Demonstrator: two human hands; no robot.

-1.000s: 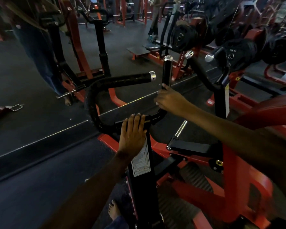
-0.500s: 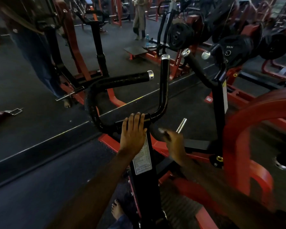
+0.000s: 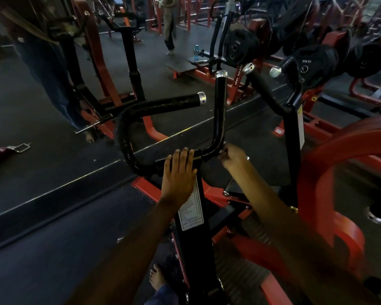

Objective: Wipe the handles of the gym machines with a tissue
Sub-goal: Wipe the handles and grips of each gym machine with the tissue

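Black upright handle (image 3: 220, 111) has the right hand (image 3: 233, 156) back at its bend after dropping away, grip blurred, tissue unseen, can't tell; left hand (image 3: 179, 176) flat, fingers straight, just left, so wiping likely resumes.

Dim gym. Dark rubber floor (image 3: 42, 164) with a pale seam line running diagonally. Red machine frames (image 3: 97, 51) at back and right. Black weight plates (image 3: 240, 46) racked upper right. Person (image 3: 169, 25) standing far back, blue bottle (image 3: 196, 50) nearby.
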